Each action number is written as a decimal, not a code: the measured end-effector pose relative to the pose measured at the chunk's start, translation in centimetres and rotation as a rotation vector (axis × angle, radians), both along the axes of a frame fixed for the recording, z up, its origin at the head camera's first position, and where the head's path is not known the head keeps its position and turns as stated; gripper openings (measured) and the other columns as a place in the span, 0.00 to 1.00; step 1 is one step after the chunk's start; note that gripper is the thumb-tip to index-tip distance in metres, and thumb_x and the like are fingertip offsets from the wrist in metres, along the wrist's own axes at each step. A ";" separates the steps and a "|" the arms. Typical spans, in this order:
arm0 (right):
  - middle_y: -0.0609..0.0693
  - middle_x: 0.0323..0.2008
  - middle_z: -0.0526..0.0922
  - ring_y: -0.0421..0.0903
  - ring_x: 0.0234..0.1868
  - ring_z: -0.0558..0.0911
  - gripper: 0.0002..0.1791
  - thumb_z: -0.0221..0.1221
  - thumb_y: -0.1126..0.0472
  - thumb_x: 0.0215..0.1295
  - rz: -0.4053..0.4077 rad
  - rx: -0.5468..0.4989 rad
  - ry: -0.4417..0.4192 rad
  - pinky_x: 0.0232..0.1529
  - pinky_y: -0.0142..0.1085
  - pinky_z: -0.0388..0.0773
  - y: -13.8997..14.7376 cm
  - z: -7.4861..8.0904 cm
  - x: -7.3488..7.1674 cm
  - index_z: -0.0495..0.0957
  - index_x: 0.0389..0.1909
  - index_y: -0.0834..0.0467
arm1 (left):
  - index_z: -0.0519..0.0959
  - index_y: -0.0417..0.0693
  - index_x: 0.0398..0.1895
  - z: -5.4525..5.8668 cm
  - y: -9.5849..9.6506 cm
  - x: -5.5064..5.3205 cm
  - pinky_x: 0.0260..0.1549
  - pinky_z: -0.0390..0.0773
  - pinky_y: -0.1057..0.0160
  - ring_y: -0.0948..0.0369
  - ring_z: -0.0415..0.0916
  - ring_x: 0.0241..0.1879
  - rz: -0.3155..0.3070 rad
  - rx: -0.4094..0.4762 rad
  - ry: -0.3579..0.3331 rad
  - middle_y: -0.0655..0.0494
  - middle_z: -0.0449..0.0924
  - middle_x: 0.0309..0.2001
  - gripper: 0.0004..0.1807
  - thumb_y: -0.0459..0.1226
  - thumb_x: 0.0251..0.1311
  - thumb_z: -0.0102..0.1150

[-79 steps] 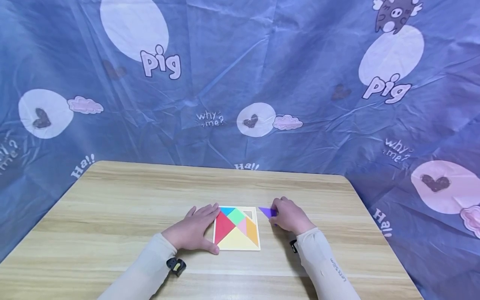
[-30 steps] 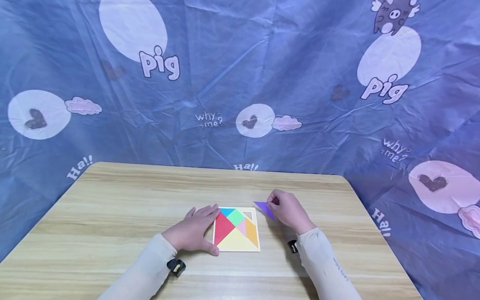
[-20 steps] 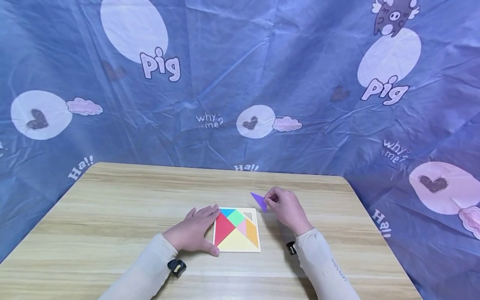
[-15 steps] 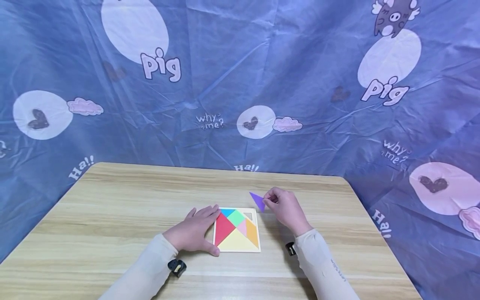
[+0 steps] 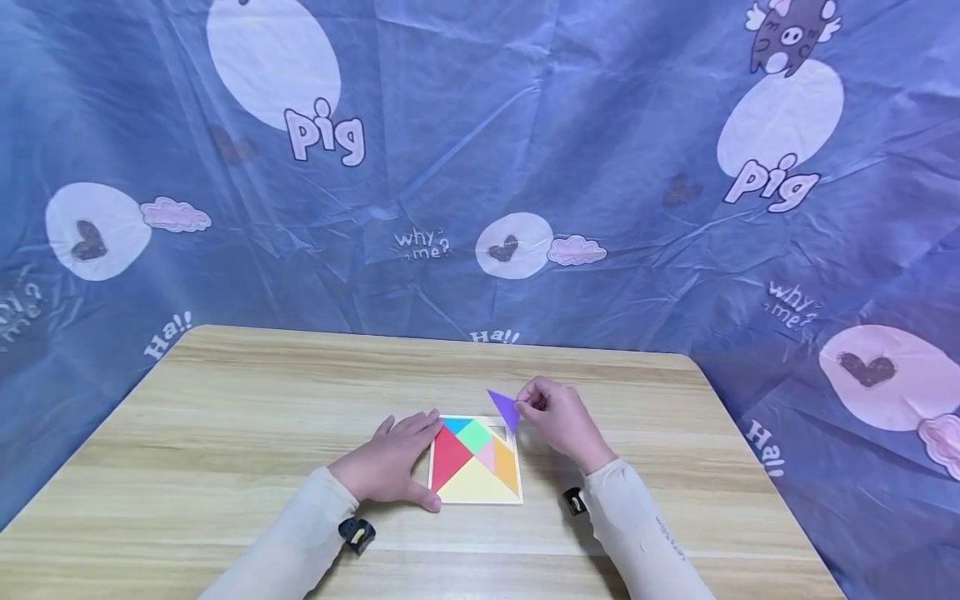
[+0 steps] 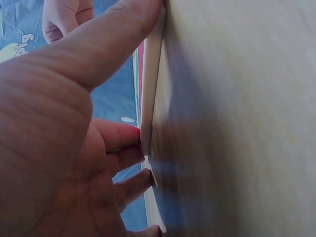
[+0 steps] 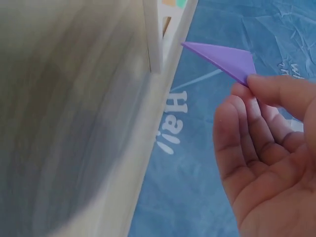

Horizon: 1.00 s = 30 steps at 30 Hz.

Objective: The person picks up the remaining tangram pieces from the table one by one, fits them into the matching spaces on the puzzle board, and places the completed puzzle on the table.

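Note:
A square tangram tray [image 5: 480, 502] lies on the table in the head view, with several coloured pieces set in it. Toward its far right corner there is a bare triangular recess. My left hand [image 5: 390, 461] is spread along the tray's left side, thumb at the near corner and index finger at the far one; the left wrist view shows both touching the rim. Between thumb and index finger, my right hand [image 5: 557, 419] pinches a purple triangle piece [image 5: 504, 407], raised over the tray's far right corner. In the right wrist view, the triangle [image 7: 224, 58] is clear of the tray.
The light wooden table [image 5: 247, 400] reaches back to a blue printed cloth [image 5: 420, 292], which hangs behind it and on both sides. Each wrist carries a small black strap-on device [image 5: 357, 534].
My right hand has lifted the purple triangle off the table and brought it left, over the tray's far right corner, turning it slightly. The left hand and tray have stayed put.

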State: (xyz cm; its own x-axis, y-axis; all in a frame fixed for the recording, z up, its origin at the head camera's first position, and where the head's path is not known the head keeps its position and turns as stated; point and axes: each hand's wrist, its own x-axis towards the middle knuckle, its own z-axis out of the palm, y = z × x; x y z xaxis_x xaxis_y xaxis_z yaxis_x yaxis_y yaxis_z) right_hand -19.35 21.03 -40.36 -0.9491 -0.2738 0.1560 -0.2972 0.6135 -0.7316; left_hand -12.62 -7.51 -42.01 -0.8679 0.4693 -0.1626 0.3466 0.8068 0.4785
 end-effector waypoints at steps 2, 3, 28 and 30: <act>0.44 0.27 0.82 0.41 0.30 0.78 0.05 0.66 0.68 0.66 0.020 0.002 -0.017 0.33 0.31 0.78 -0.1 -0.2 0.0 0.83 0.32 0.55 | 0.57 0.40 0.81 0.0 0.0 0.0 0.77 0.44 0.35 0.47 0.49 0.81 -0.003 -0.003 -0.001 0.47 0.53 0.82 0.67 0.64 0.43 0.78; 0.44 0.27 0.82 0.41 0.30 0.78 0.05 0.66 0.68 0.66 0.027 0.004 -0.024 0.33 0.31 0.78 -0.2 -0.3 0.0 0.83 0.32 0.56 | 0.57 0.40 0.81 0.0 0.0 0.0 0.77 0.44 0.35 0.47 0.49 0.81 -0.005 -0.005 -0.001 0.47 0.53 0.82 0.67 0.65 0.43 0.78; 0.45 0.26 0.79 0.41 0.31 0.75 0.06 0.67 0.69 0.65 0.106 0.108 -0.123 0.32 0.33 0.75 -1.7 -1.5 -1.4 0.82 0.30 0.56 | 0.58 0.40 0.81 0.0 0.0 -0.1 0.77 0.45 0.34 0.47 0.50 0.81 -0.007 0.001 0.000 0.47 0.54 0.81 0.66 0.64 0.44 0.78; 0.45 0.27 0.79 0.42 0.31 0.75 0.06 0.67 0.69 0.65 0.107 0.113 -0.127 0.32 0.33 0.74 -1.7 -1.5 -1.6 0.82 0.30 0.56 | 0.58 0.40 0.81 0.0 0.0 -0.1 0.77 0.45 0.34 0.47 0.50 0.81 -0.005 0.000 0.000 0.47 0.54 0.82 0.66 0.64 0.44 0.78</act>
State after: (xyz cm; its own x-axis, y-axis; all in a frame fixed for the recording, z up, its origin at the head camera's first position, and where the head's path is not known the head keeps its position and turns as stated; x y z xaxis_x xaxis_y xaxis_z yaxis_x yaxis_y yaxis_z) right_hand -20.91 19.30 -41.83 -0.9236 -0.3834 -0.0004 -0.2751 0.6633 -0.6960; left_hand -12.70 -7.51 -42.04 -0.8655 0.4739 -0.1625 0.3510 0.8051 0.4782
